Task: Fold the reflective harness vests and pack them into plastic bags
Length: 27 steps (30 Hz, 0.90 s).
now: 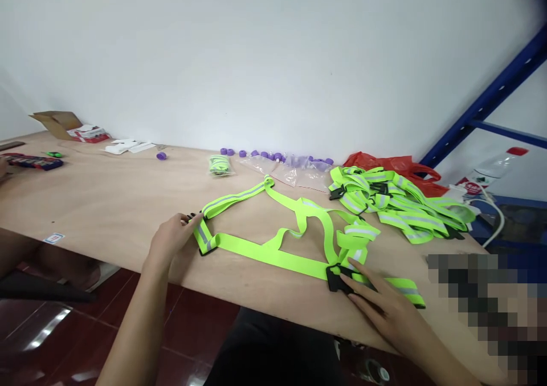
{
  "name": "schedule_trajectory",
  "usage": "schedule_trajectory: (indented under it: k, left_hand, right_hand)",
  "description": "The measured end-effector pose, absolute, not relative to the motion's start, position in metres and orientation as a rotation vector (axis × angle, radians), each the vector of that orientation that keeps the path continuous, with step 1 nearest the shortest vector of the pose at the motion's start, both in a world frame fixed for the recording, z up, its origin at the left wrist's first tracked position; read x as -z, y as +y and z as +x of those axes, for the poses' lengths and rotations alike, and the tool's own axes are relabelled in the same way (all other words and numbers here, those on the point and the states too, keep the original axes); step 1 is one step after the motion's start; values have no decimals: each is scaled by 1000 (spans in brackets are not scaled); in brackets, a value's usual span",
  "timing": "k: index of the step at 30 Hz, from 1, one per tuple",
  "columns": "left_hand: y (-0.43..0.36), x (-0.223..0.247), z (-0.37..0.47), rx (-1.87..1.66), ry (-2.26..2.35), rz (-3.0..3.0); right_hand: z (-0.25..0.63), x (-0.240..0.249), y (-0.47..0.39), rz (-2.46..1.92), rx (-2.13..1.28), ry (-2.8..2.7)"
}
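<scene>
A neon-yellow reflective vest [273, 254] made of elastic straps with grey stripes lies spread on the table before me. My left hand [174, 236] pinches its left corner, where black fittings show at the fingertips; part of that grip is hidden. A black slider [208, 251] sits just below on the same strap. On the right, my right hand [384, 306] lies with fingers stretched and apart over a black buckle [335, 277] of the vest, touching it. A strap end [404, 286] sticks out beyond that hand, and a folded strap bunch [356, 238] rests above it.
More reflective straps [397, 200] lie heaped at right by a red plastic bag [384, 162] and a bottle [487, 172]. Along the wall are a bagged strap bundle [219, 165], purple caps [265, 155], clear bags [294, 172] and a cardboard box [55, 125]. Another person sits at far left.
</scene>
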<state>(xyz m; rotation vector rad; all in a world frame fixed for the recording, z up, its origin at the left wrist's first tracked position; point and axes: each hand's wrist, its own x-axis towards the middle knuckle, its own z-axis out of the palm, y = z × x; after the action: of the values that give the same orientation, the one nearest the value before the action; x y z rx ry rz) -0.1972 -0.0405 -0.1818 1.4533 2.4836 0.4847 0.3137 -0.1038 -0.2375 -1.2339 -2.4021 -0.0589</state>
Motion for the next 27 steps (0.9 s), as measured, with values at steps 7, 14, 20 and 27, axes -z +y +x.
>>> schedule_trajectory:
  k: [7, 14, 20, 27]
  left_hand:
    - [-21, 181, -210, -395, 2506, 1436]
    - [-27, 183, -197, -555, 2336, 1560]
    - [-31, 176, -218, -800, 2433, 1418]
    - [-31, 172, -226, -1267, 2201, 1063]
  right_hand:
    - [322, 238, -103, -1293, -75, -2374]
    - [333, 242, -103, -1290, -29, -2346]
    - [340, 240, -107, -1333, -7, -2317]
    - [342, 238, -108, -1339, -25, -2308]
